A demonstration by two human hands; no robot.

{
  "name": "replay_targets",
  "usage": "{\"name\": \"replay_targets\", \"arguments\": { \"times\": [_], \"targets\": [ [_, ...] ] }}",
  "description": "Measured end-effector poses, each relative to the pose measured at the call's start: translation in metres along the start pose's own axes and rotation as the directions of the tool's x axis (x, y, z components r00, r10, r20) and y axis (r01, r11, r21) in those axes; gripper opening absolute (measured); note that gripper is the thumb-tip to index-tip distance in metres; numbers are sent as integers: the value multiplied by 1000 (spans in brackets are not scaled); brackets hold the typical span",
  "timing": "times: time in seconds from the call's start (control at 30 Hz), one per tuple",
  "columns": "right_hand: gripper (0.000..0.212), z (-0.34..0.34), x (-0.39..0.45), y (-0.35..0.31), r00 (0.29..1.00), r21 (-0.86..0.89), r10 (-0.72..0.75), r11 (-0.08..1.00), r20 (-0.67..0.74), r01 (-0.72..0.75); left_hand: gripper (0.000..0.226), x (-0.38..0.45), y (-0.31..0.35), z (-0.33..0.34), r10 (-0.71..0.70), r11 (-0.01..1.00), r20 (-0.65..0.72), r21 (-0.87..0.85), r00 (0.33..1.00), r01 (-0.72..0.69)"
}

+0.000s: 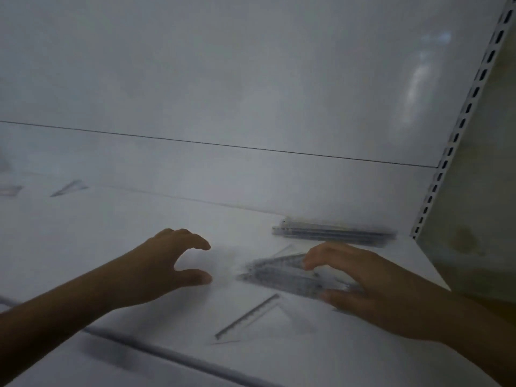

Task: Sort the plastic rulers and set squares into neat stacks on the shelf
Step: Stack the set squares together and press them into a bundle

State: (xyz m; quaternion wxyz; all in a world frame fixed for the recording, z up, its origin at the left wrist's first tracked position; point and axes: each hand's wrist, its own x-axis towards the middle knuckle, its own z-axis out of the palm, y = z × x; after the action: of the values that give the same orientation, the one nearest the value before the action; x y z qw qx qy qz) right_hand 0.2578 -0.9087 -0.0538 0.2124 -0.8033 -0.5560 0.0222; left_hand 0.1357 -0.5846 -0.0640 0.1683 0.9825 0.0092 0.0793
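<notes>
A blurred stack of set squares (290, 272) is being gripped on the white shelf (139, 219) by the right hand (371, 289), its fingers (318, 255) curled around it. The left hand (164, 263) is being held beside it, fingers spread in a curve, holding nothing.

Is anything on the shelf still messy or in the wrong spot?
Yes. One set square lies alone and crooked near the shelf's front edge, apart from the pile the right hand holds. Two more pieces sit far off to the left, too blurry to identify. The rulers at the back look tidy.
</notes>
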Motion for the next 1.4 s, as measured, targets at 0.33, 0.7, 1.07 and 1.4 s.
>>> {"name": "replay_targets", "arguments": {
  "times": [0.33,0.7,1.07,1.4],
  "targets": [
    [45,71,132,-121,982,-96,-91,990,168,108,91,-122,-142,-56,-117,989,-88,75,989,124],
    [55,176,315,-236,961,-223,-100,962,257,160,81,-246,-331,-122,-251,968,-220,-73,943,240],
    [53,234,538,-191,998,-313,44,949,37,-30,32,-147,-458,-155,-226,969,-253,41,941,244],
    [100,251,607,-170,969,-285,174,951,176,-119,136,-32,-550,-157,-56,967,58,252,997,40]
  ]
}}
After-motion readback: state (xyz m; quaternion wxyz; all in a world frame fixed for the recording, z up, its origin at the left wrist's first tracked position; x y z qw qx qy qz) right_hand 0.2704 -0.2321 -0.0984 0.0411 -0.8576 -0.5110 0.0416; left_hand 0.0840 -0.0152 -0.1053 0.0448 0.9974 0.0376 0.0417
